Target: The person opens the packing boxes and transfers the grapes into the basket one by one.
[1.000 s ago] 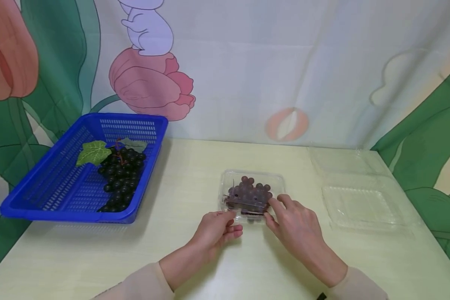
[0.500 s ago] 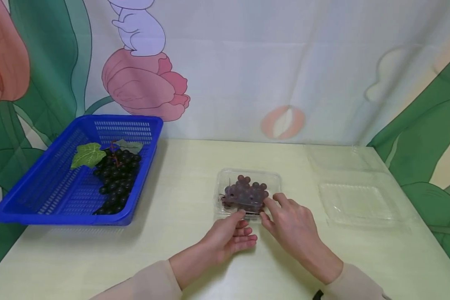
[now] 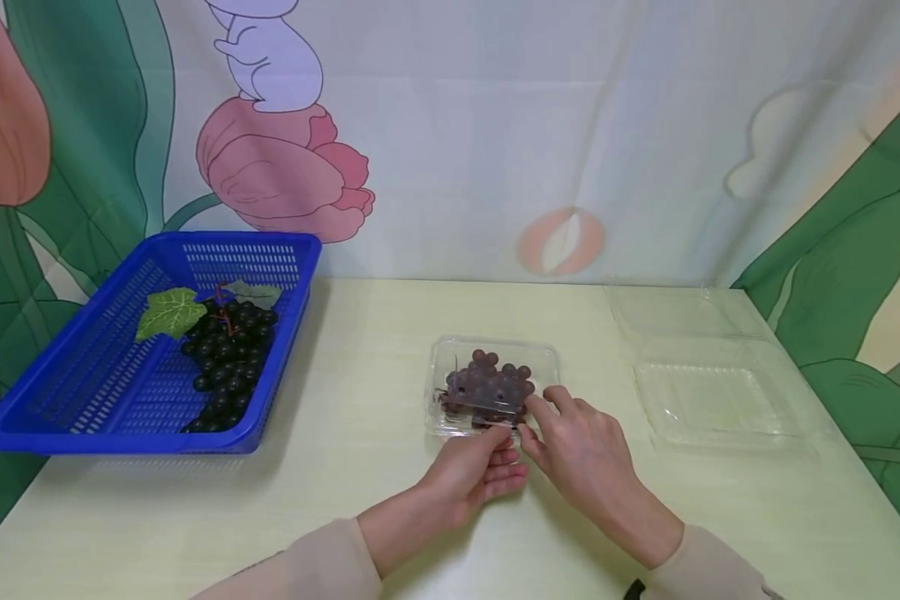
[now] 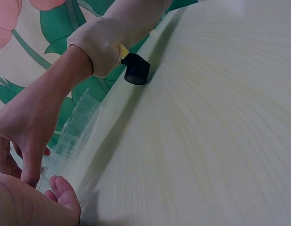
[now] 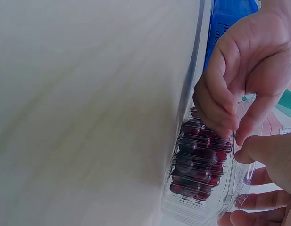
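Note:
A clear plastic clamshell box point(image 3: 438, 417) holding dark red grapes point(image 3: 487, 383) stands in the middle of the table. At its front edge, my left hand point(image 3: 468, 471) pinches the rim between thumb and fingers, the other fingers loosely bent below. My right hand point(image 3: 581, 442) has its thumb at the same edge, close to the left thumb, and bent fingers on the lid's front right. In the right wrist view the grapes point(image 5: 197, 165) show through the ribbed side wall, between the table and both hands. The left wrist view shows my right hand point(image 4: 25, 127) reaching down beside the left.
A blue plastic basket point(image 3: 120, 442) at the left holds a bunch of black grapes point(image 3: 228, 367) with leaves. Another clear plastic box point(image 3: 708, 404) lies open at the right, its lid laid back. A printed curtain point(image 3: 450, 167) hangs behind the table.
My left hand has slid rightward along the box's front edge, closer to the right hand. The right hand keeps its place at the box. The whole view has shifted slightly.

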The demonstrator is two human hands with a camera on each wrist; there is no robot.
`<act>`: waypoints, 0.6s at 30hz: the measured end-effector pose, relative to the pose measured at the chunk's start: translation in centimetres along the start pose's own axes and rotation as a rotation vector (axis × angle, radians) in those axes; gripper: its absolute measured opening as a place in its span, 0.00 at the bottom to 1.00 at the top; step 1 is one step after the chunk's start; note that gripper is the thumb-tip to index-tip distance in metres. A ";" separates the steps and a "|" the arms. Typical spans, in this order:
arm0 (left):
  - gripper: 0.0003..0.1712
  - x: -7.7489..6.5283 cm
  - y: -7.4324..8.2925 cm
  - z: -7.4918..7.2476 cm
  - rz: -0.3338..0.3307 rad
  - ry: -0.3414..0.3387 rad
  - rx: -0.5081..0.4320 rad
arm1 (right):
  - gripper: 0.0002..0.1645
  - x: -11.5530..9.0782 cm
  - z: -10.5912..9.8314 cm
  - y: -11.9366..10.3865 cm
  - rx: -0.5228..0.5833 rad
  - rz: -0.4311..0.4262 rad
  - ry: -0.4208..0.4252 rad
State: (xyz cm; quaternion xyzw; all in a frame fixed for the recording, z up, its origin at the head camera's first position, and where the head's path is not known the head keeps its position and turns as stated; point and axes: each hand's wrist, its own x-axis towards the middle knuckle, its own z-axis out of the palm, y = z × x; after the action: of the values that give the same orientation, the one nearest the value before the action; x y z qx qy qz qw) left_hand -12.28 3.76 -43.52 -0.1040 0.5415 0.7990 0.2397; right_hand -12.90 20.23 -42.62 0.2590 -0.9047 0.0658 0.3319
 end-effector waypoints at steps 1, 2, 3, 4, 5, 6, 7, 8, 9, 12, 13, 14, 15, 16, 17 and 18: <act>0.12 0.0 -0.1 0.1 0.002 -0.002 -0.002 | 0.14 0.0 0.0 0.0 -0.001 0.000 -0.003; 0.12 0.0 -0.1 0.3 0.001 -0.006 -0.004 | 0.15 0.0 -0.1 0.0 -0.003 0.000 -0.008; 0.13 0.0 -0.1 0.5 0.001 -0.011 -0.007 | 0.15 0.0 -0.1 0.0 -0.004 0.000 -0.012; 0.13 0.0 -0.2 0.6 0.002 -0.017 -0.010 | 0.15 0.0 -0.1 -0.1 -0.006 -0.003 -0.014; 0.14 0.0 -0.2 0.8 0.005 -0.022 -0.012 | 0.16 0.0 -0.1 -0.1 -0.008 -0.005 -0.017; 0.14 -0.1 -0.2 1.0 0.008 -0.024 -0.015 | 0.16 0.0 -0.2 -0.1 -0.011 -0.006 -0.019; 0.15 -0.1 -0.2 1.1 0.012 -0.027 -0.018 | 0.17 -0.1 -0.2 -0.1 -0.012 -0.006 -0.020; 0.15 -0.1 -0.3 1.2 0.016 -0.028 -0.020 | 0.17 -0.1 -0.2 -0.1 -0.012 -0.007 -0.020; 0.15 0.0 -0.4 1.3 0.022 -0.027 -0.022 | 0.17 -0.1 -0.2 -0.1 -0.013 -0.009 -0.020; 0.15 0.1 -0.6 1.4 0.044 -0.009 -0.023 | 0.18 -0.2 -0.2 -0.1 -0.011 -0.012 -0.020; 0.16 0.2 -0.7 1.4 0.051 -0.004 -0.023 | 0.18 -0.2 -0.2 -0.1 -0.010 -0.013 -0.019; 0.16 0.2 -0.7 1.4 0.058 0.000 -0.021 | 0.19 -0.2 -0.2 -0.1 -0.009 -0.013 -0.019; 0.17 0.2 -0.8 1.5 0.066 0.005 -0.020 | 0.19 -0.2 -0.2 -0.1 -0.008 -0.012 -0.020; 0.17 0.3 -0.8 1.5 0.074 0.010 -0.019 | 0.19 -0.2 -0.2 -0.1 -0.008 -0.012 -0.020; 0.17 0.4 -0.9 1.6 0.081 0.013 -0.017 | 0.20 -0.2 -0.2 -0.1 -0.008 -0.011 -0.020; 0.17 0.4 -0.9 1.6 0.085 0.018 -0.016 | 0.20 -0.2 -0.2 -0.1 -0.009 -0.009 -0.021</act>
State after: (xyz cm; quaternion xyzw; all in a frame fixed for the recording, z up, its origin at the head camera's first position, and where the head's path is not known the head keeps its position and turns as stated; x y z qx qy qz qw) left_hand -12.03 5.60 -43.78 -0.0901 0.5411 0.8119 0.1997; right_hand -12.56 20.32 -42.60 0.2624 -0.9071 0.0574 0.3241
